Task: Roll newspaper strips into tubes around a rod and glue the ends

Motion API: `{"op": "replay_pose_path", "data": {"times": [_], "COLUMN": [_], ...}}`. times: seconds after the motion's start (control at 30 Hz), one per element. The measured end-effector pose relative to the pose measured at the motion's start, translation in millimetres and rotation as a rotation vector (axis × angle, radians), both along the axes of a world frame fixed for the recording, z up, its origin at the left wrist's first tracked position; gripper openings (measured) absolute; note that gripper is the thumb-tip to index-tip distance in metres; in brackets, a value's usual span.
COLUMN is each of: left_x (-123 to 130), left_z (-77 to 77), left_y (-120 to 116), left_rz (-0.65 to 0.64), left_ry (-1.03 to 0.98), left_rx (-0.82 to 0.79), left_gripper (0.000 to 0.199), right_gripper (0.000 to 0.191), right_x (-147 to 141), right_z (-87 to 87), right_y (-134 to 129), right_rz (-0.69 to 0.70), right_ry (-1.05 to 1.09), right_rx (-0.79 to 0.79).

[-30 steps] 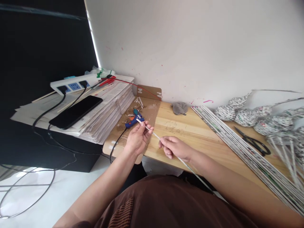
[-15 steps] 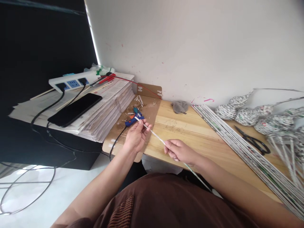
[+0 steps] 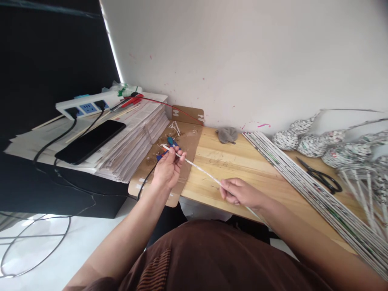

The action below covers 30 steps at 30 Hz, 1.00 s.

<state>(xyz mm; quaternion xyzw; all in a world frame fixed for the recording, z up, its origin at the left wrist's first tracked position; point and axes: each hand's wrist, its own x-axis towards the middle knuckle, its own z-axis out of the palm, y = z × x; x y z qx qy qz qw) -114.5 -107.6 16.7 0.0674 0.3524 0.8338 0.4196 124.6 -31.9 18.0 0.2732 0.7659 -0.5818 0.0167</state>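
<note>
A thin rolled newspaper tube (image 3: 201,169) stretches between my two hands, slightly bent. My left hand (image 3: 169,167) pinches it near its pale tip, which sticks out beyond the thumb to the upper left. Farther along, my right hand (image 3: 241,193) is closed round the tube, and its other end runs down toward my lap. Behind my left hand a blue glue gun (image 3: 172,142) lies on a piece of brown cardboard (image 3: 189,139), partly hidden by the fingers. Small white scraps (image 3: 175,128) are scattered near the glue gun.
Left, a stack of newspapers (image 3: 142,137) carries a black phone (image 3: 91,141) and a white power strip (image 3: 87,106). A grey cloth lump (image 3: 227,135) sits by the wall. To the right lie a bundle of paper tubes (image 3: 303,186), black scissors (image 3: 321,178) and woven paper pieces (image 3: 312,144).
My hands have moved apart: the left slightly left, the right to the right along the tube. A longer stretch of tube now shows between them. The view has shifted slightly.
</note>
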Motion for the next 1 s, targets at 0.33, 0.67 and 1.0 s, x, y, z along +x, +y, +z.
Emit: {"op": "replay_pose_path", "data": {"times": [0.33,0.67,1.0], "left_x": [0,1,11], "left_z": [4.7,-0.9,0.4], "left_y": [-1,-3,-6], "left_rz": [0.053,0.006,-0.018], "left_ry": [-0.020,-0.004,-0.003], "left_rx": [-0.044,-0.021,-0.042], "left_gripper": [0.018,0.018,0.016], "right_gripper": [0.043,0.041,0.030], "right_x": [7,-5,-29], "right_z": [1.5,7.7,5.5], "right_y": [-7,-10,-16], "right_rz": [-0.094,-0.089,-0.068], "right_ry": [0.083,0.100,0.091], "right_rx": [0.173,0.032,0.514]}}
